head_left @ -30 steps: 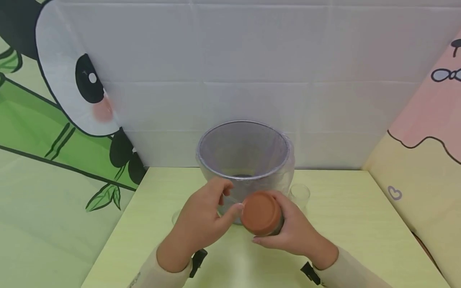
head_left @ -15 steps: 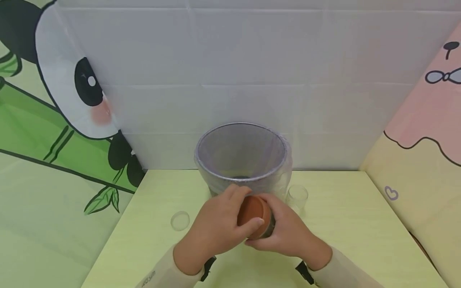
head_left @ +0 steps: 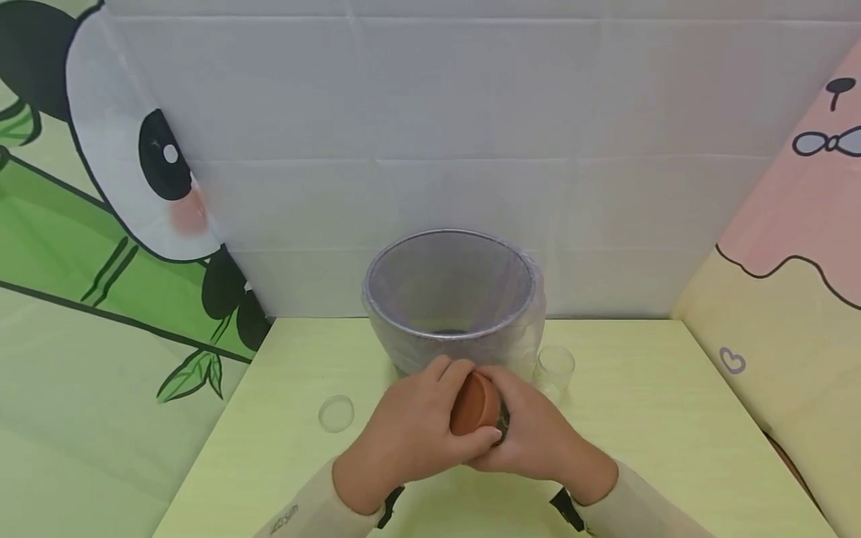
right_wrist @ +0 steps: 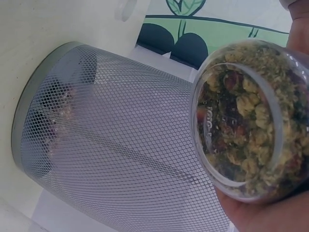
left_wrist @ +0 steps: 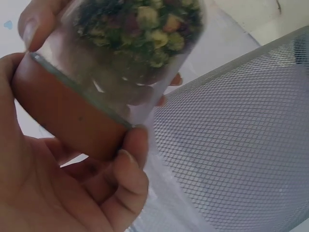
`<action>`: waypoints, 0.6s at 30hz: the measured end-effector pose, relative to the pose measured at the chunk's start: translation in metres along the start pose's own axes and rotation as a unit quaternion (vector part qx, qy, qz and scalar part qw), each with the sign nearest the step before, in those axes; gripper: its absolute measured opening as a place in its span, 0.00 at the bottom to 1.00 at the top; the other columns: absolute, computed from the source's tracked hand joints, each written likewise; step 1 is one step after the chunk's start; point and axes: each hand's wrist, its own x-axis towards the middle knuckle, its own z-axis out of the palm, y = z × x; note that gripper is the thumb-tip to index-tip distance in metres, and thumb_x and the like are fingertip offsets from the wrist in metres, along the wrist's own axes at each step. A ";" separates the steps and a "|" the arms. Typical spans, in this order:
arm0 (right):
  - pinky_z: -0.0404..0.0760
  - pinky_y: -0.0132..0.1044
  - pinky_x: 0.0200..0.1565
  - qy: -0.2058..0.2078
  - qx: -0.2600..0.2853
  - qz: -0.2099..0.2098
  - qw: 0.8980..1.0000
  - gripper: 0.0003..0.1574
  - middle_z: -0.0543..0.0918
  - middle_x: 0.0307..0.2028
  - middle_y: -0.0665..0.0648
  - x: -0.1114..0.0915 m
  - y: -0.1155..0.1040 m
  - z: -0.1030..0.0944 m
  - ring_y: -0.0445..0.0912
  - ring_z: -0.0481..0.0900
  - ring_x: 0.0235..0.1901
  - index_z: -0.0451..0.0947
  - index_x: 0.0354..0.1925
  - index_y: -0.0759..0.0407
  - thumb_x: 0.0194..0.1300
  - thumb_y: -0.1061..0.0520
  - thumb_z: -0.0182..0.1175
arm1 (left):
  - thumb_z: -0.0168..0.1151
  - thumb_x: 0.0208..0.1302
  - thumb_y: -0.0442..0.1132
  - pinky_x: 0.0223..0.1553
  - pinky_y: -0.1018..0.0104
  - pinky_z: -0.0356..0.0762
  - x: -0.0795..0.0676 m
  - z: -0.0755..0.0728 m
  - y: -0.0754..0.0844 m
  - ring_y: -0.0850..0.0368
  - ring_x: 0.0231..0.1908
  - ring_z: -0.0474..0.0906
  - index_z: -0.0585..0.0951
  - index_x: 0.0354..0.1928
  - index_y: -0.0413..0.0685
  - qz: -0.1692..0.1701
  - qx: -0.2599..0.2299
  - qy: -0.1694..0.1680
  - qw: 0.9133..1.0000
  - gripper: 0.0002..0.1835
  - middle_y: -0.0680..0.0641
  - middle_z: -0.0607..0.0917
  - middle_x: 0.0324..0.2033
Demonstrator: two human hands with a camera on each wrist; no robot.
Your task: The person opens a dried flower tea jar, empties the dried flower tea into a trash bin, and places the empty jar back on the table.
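A clear jar [right_wrist: 246, 121] of dried flower buds and petals is held between both hands, tilted, in front of the bin. My left hand [head_left: 420, 422] grips its orange-brown lid [head_left: 471, 403], thumb along the near edge and fingers over the far side. Around the jar's body curls my right hand [head_left: 538, 426]. In the left wrist view the lid sits on the jar's mouth, with left fingertips at the glass edge. The right wrist view shows the jar's base and the buds pressed against it.
Behind the hands stands a silver mesh bin [head_left: 452, 335] lined with a clear plastic bag, some dark bits at its bottom. A clear cup [head_left: 555, 366] is at its right; a small clear round lid-like piece [head_left: 336, 413] lies left on the pale table [head_left: 646, 418].
My left hand has moved right and taken hold of the jar's lid. The lid's top has turned to face left. The right hand has kept its grip on the jar.
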 end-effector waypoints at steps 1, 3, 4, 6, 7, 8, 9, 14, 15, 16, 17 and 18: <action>0.84 0.39 0.46 -0.001 0.000 0.002 1.000 0.52 0.79 0.54 0.41 0.000 0.000 0.000 0.39 0.81 0.46 0.67 0.68 0.41 0.50 0.45 0.83 | 0.67 0.60 0.64 0.31 0.67 0.77 0.000 0.001 -0.001 0.62 0.30 0.73 0.76 0.58 0.50 0.001 -0.004 0.001 1.000 0.33 0.55 0.75 0.39; 0.84 0.40 0.46 -0.002 0.003 0.004 1.000 0.51 0.79 0.53 0.41 0.000 0.000 0.001 0.40 0.81 0.46 0.67 0.68 0.40 0.50 0.44 0.82 | 0.67 0.61 0.63 0.31 0.67 0.78 0.000 0.003 -0.001 0.62 0.31 0.73 0.77 0.57 0.50 0.003 -0.009 0.003 1.000 0.32 0.55 0.75 0.39; 0.84 0.40 0.46 -0.003 0.006 0.005 1.000 0.50 0.79 0.53 0.41 -0.001 0.000 0.001 0.40 0.81 0.46 0.67 0.68 0.39 0.51 0.44 0.82 | 0.67 0.61 0.63 0.32 0.67 0.78 0.000 0.003 -0.002 0.62 0.31 0.73 0.77 0.57 0.50 0.004 -0.012 0.003 1.000 0.32 0.55 0.75 0.39; 0.83 0.40 0.46 -0.005 0.014 0.006 1.000 0.49 0.79 0.52 0.41 -0.002 0.001 0.002 0.40 0.82 0.46 0.67 0.67 0.38 0.52 0.43 0.81 | 0.67 0.61 0.62 0.32 0.67 0.78 -0.001 0.003 -0.002 0.62 0.31 0.73 0.77 0.57 0.50 0.006 -0.013 0.004 1.000 0.31 0.55 0.75 0.39; 0.83 0.40 0.46 -0.005 0.017 0.005 1.000 0.49 0.79 0.53 0.41 -0.002 0.001 0.002 0.40 0.82 0.46 0.67 0.67 0.37 0.52 0.42 0.81 | 0.67 0.60 0.62 0.32 0.67 0.78 -0.001 0.003 -0.002 0.62 0.31 0.73 0.77 0.56 0.50 0.009 -0.013 0.005 1.000 0.31 0.55 0.75 0.39; 0.83 0.40 0.46 -0.003 0.018 0.003 1.000 0.49 0.79 0.53 0.41 -0.002 0.002 0.002 0.40 0.82 0.46 0.67 0.67 0.37 0.52 0.42 0.81 | 0.67 0.60 0.62 0.32 0.67 0.78 -0.001 0.002 -0.002 0.62 0.31 0.73 0.77 0.56 0.50 0.012 -0.012 0.007 1.000 0.30 0.55 0.75 0.38; 0.84 0.41 0.46 0.000 0.020 -0.002 1.000 0.49 0.80 0.53 0.41 -0.002 0.002 0.002 0.40 0.82 0.46 0.67 0.68 0.37 0.52 0.42 0.81 | 0.67 0.59 0.62 0.32 0.67 0.78 0.000 0.001 -0.002 0.62 0.31 0.73 0.77 0.56 0.50 0.018 -0.012 0.011 1.000 0.31 0.55 0.75 0.38; 0.84 0.42 0.46 0.002 0.030 -0.025 0.999 0.53 0.79 0.55 0.44 -0.002 0.007 -0.001 0.42 0.82 0.47 0.66 0.70 0.39 0.51 0.46 0.82 | 0.69 0.56 0.61 0.31 0.68 0.78 0.003 -0.003 -0.002 0.62 0.30 0.73 0.78 0.55 0.49 0.065 -0.012 0.041 0.997 0.32 0.54 0.75 0.38; 0.84 0.42 0.46 0.000 0.033 -0.032 0.999 0.53 0.79 0.56 0.45 -0.002 0.008 -0.002 0.43 0.82 0.47 0.65 0.70 0.40 0.51 0.47 0.82 | 0.69 0.55 0.61 0.31 0.67 0.78 0.004 -0.003 -0.002 0.61 0.30 0.74 0.78 0.55 0.48 0.077 -0.010 0.045 0.996 0.32 0.54 0.76 0.38; 0.84 0.42 0.47 -0.001 0.034 -0.038 0.999 0.53 0.79 0.56 0.46 -0.002 0.010 -0.002 0.43 0.82 0.47 0.65 0.71 0.40 0.52 0.48 0.81 | 0.70 0.55 0.62 0.31 0.67 0.78 0.005 -0.003 -0.002 0.61 0.30 0.74 0.78 0.55 0.48 0.089 -0.008 0.048 0.995 0.33 0.54 0.76 0.38; 0.84 0.42 0.46 -0.002 0.037 -0.045 0.998 0.54 0.79 0.57 0.47 -0.003 0.011 -0.002 0.44 0.82 0.47 0.64 0.71 0.42 0.52 0.49 0.81 | 0.70 0.55 0.62 0.32 0.67 0.78 0.006 -0.003 -0.002 0.61 0.30 0.74 0.78 0.55 0.48 0.101 -0.005 0.049 0.994 0.33 0.53 0.77 0.38; 0.84 0.42 0.46 0.000 0.033 -0.052 0.998 0.53 0.79 0.56 0.48 -0.003 0.013 -0.002 0.44 0.82 0.47 0.64 0.71 0.43 0.53 0.49 0.80 | 0.69 0.55 0.62 0.32 0.67 0.78 0.007 -0.002 -0.002 0.61 0.30 0.75 0.78 0.55 0.47 0.112 -0.001 0.050 0.992 0.33 0.53 0.77 0.38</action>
